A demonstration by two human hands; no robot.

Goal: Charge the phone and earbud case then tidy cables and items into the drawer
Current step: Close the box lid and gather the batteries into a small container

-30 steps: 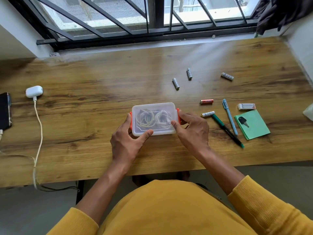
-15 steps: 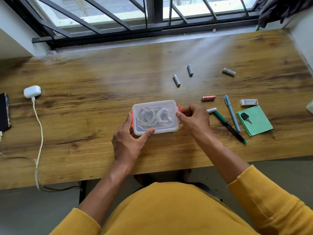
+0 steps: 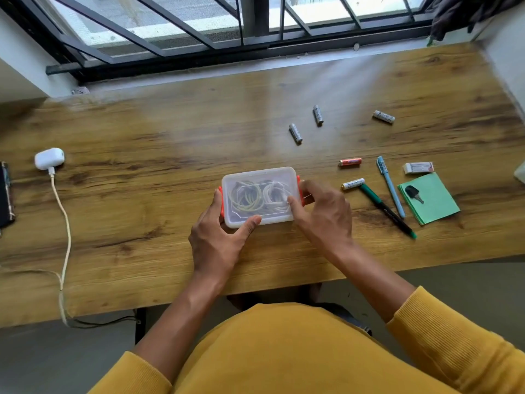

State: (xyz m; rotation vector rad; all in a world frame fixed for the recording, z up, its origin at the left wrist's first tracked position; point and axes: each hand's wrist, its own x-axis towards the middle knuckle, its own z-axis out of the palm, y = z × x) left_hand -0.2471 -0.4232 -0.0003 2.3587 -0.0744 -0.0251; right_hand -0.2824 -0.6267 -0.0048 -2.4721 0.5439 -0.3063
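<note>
On the wooden desk (image 3: 142,223), near its front edge, sits a clear plastic box (image 3: 260,196) with orange clips, lid on, coiled cables visible inside. Left hand (image 3: 216,240) grips the box's left end, thumb on the front lid corner. Right hand (image 3: 326,211) grips the right end, thumb on the lid, fingers curled over the clip. Far left: phone (image 3: 5,194) at the edge, partly cut off; white earbud case (image 3: 49,158) with white cable (image 3: 66,231) plugged in. Right of the box: green notepad (image 3: 431,201) with key (image 3: 413,193), two pens (image 3: 390,187), eraser (image 3: 418,167), scattered batteries (image 3: 295,133).
</note>
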